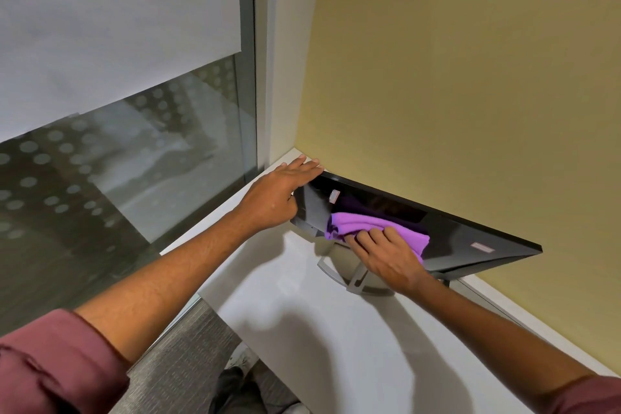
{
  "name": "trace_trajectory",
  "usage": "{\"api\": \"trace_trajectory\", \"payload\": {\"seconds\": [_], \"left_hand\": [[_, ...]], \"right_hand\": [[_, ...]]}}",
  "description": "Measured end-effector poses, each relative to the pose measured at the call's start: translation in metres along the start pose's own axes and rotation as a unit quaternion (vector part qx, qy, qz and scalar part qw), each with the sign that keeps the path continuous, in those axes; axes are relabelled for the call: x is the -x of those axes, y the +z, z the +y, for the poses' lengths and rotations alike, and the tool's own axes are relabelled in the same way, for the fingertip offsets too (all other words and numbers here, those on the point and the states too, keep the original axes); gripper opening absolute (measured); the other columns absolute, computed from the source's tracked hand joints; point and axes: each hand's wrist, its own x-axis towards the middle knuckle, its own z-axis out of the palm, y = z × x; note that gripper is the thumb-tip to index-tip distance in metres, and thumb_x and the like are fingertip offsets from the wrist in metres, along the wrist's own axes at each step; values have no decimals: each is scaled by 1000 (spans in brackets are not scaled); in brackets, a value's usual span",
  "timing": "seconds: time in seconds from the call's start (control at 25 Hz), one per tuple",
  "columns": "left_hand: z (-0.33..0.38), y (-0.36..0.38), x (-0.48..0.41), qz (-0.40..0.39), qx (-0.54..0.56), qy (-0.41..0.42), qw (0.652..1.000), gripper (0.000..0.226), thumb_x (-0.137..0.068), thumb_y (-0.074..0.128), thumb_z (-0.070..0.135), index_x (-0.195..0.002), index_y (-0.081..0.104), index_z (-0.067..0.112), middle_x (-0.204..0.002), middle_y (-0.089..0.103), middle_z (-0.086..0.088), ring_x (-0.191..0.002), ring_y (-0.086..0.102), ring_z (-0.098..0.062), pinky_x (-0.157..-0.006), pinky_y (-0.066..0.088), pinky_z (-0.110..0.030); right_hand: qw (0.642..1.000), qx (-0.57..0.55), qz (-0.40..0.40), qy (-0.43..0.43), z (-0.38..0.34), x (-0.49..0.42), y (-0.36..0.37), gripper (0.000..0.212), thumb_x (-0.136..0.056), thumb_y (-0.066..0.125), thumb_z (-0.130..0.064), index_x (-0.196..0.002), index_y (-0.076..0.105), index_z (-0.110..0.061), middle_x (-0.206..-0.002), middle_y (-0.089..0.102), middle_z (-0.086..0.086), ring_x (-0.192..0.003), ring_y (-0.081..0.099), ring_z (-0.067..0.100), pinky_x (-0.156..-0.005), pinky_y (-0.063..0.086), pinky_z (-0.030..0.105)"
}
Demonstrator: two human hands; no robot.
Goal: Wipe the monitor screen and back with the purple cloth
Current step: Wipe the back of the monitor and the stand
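A black monitor (pixel 470 239) stands on a silver curved stand (pixel 356 282) in the corner of a white desk (pixel 302 329), its dark screen facing me. My left hand (pixel 279 198) holds the monitor's upper left corner, with the fingers reaching behind the edge and the thumb at the front. My right hand (pixel 389 259) grips a bunched purple cloth (pixel 363 225) and presses it against the lower left part of the screen. The back of the monitor is hidden.
A yellow wall (pixel 470 77) runs close behind the monitor. A glass window (pixel 134 161) with a white blind borders the desk on the left. A small white sticker (pixel 334 196) and a pink label (pixel 481 247) sit on the screen. Grey carpet shows below the desk edge.
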Motion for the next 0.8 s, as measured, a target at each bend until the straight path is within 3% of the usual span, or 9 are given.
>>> {"api": "trace_trajectory", "payload": {"seconds": [0.2,0.28,0.36,0.4,0.48,0.8], "left_hand": [[7,-5,0,-7,-10,-5,1000,99,-74,44,-15,-165,41,25,-173,35,6,-165,20,-15,-133,24,-47],[7,-4,1,-7,-3,-3,1000,99,-73,41,-15,-165,42,25,-173,36,6,-165,21,-16,-133,25,-48],[7,-3,4,-4,9,-5,1000,97,-74,39,-13,-164,42,23,-172,38,5,-164,23,-16,-133,26,-48],[7,-4,5,0,16,-10,1000,95,-76,39,-12,-164,43,22,-172,38,4,-164,24,-17,-133,26,-48],[8,-5,4,2,25,-21,999,90,-81,43,-14,-164,42,20,-171,39,0,-164,26,-18,-133,25,-47],[11,-12,1,-2,31,-24,999,87,-89,45,-18,-167,36,21,-174,33,2,-164,24,-15,-135,17,-37]], "right_hand": [[994,-12,106,36,32,-32,-40,45,-104,55,0,-149,55,-2,-124,65,14,-99,63,33,-71,46,42],[989,-17,147,5,43,-45,-51,48,-107,51,-2,-155,50,0,-151,58,16,-127,62,34,-88,52,45],[990,-14,140,-31,48,-57,-54,54,-111,41,-7,-165,33,-1,-173,30,16,-158,34,34,-119,43,50],[991,-12,127,-41,47,-64,-55,57,-112,37,-9,-167,24,-2,-177,19,16,-163,21,34,-126,34,51],[994,-7,99,-46,44,-74,-52,59,-113,32,-10,-169,15,-2,-178,10,16,-165,12,35,-130,27,51],[998,-5,45,-45,33,-82,-36,61,-110,13,-11,-169,3,-1,-179,2,16,-165,5,35,-134,12,48]]}}
